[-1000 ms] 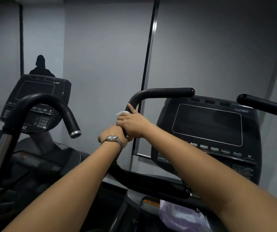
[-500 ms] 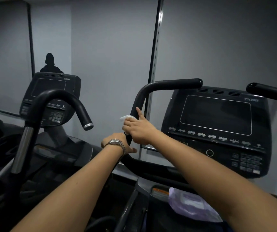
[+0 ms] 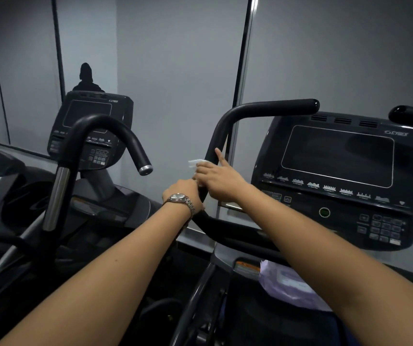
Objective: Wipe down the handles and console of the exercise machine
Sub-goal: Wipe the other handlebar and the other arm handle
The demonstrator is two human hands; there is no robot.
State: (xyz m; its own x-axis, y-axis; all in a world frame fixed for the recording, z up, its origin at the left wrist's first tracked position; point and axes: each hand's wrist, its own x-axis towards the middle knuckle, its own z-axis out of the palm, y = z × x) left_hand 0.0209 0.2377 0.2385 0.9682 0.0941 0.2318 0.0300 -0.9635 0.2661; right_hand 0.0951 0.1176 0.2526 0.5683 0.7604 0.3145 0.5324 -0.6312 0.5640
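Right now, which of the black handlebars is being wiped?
The tall curved handlebar just left of the console: both hands grip it, the right hand pressing a white wipe. The hooked chrome-tipped one goes untouched.

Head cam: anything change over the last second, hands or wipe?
Little. The view panned, so the console and neighbouring machine slid rightward in frame. The right hand stays pressing the white wipe to the upright part of the left handle, index finger extended along it, perhaps slightly lower on the bar. The left hand, watch on the wrist, keeps gripping the bar just below. Nothing taken or let go.
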